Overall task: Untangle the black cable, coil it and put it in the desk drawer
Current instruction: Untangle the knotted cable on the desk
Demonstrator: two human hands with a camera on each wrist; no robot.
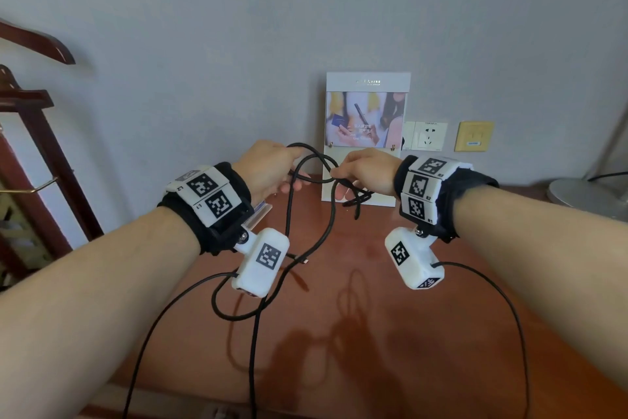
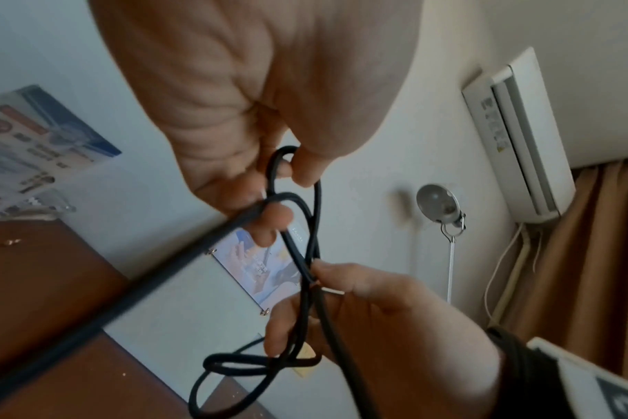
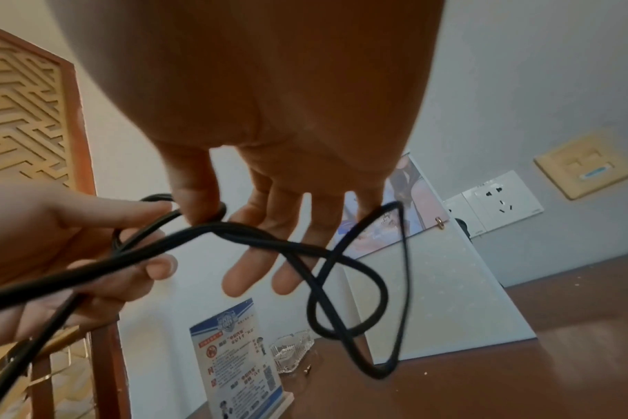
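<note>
We count one black cable (image 1: 307, 160), two hands. Centre frame, above the desk (image 1: 390, 299): cable thin, matte, crossed in several loops. Left hand (image 1: 268, 168) pinches a loop; right hand (image 1: 367, 170) pinches the crossing, other fingers loosely extended. Strands hang down.

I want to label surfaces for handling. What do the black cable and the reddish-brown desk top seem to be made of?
Black cable: looks like a rubber or plastic jacket with a matt finish, since it bends in soft loops without sharp kinks. Reddish-brown desk top: seems varnished wood or wood-look laminate; it is glossy and mirrors the cable and arms as shadows.
</note>
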